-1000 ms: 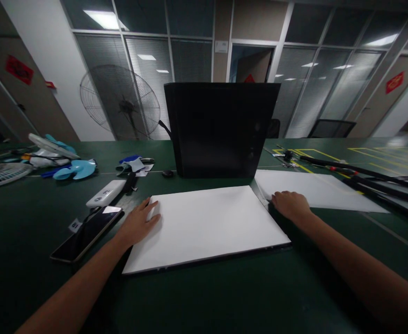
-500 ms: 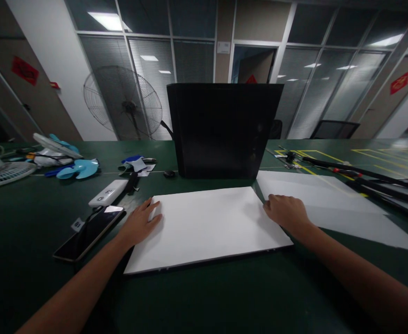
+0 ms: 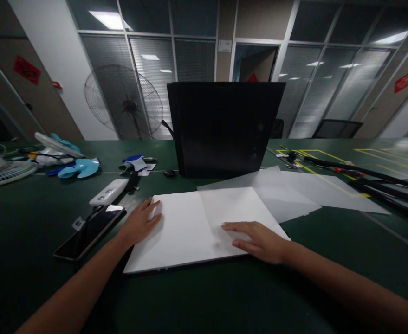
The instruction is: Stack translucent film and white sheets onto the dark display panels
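Observation:
A white panel (image 3: 176,236) lies flat on the dark green table (image 3: 204,301) in front of me. My left hand (image 3: 139,222) rests open on its left edge, fingers flat. My right hand (image 3: 257,240) lies flat near the panel's right front corner, fingers stretched out over a thin translucent sheet (image 3: 245,204) that lies half across the panel. A second pale sheet (image 3: 332,192) lies on the table to the right. A tall black panel (image 3: 224,130) stands upright just behind the white one.
A dark phone (image 3: 88,232) and a white remote-like device (image 3: 108,192) lie to the left. Blue fan blades (image 3: 78,168) and a white fan grille (image 3: 2,174) sit far left. Black rods (image 3: 371,178) lie at the right. A standing fan (image 3: 123,104) is behind the table.
My right hand moved from the panel's far right corner toward me and left, dragging the translucent sheet onto the white panel. My left hand stayed put.

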### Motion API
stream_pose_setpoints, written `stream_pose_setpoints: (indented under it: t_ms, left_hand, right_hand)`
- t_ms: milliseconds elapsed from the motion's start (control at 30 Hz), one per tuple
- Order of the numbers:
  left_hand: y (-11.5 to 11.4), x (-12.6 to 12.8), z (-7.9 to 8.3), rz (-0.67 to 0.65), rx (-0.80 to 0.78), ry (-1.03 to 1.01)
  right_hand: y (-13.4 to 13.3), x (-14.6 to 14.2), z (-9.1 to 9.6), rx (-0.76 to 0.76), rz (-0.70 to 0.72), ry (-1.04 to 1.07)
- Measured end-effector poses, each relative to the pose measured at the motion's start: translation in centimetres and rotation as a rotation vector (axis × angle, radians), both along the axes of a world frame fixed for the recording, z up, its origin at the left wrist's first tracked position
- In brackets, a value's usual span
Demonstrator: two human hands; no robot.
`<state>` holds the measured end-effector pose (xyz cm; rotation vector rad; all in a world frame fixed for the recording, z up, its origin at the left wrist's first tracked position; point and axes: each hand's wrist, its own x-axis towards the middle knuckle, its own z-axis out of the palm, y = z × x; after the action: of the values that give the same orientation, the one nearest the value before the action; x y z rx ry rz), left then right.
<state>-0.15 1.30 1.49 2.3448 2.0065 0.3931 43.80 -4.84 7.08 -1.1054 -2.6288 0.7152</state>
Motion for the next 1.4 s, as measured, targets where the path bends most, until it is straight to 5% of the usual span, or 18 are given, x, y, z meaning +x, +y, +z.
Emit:
stream_pose_setpoints:
  t_ms: [133, 300, 433, 567, 800, 1067, 1400]
  left_hand:
    - [-0.1, 0.2, 0.3, 0.000, -0.009, 0.000]
    - [-0.2, 0.3, 0.5, 0.009, -0.010, 0.014]
    - [-0.2, 0.3, 0.5, -0.006, -0.009, -0.007]
    - [-0.2, 0.1, 0.3, -0.015, 0.014, -0.035]
    - [-0.3, 0.3, 0.6, -0.002, -0.023, -0.030]
    - [-0.2, 0.2, 0.4, -0.003, -0.034, -0.021]
    - [0.0, -0.4, -0.3, -0.005, 0.021, -0.107]
  right_hand:
    - [0.4, 0.5, 0.1, 0.001, 0.047, 0.051]
    - [3.7, 3.4, -1.2, 0.384, -0.424, -0.193]
    - [5.0, 5.0, -1.3, 0.434, -0.562, -0.330]
    - [4.1, 4.0, -0.9, 0.346, -0.488, -0.261]
    - [1.8, 1.2, -1.2, 0.057, -0.113, 0.006]
    - [4.0, 3.6, -0.7, 0.375, -0.559, -0.273]
    - [4.5, 4.0, -1.5, 0.383, -0.352, -0.229]
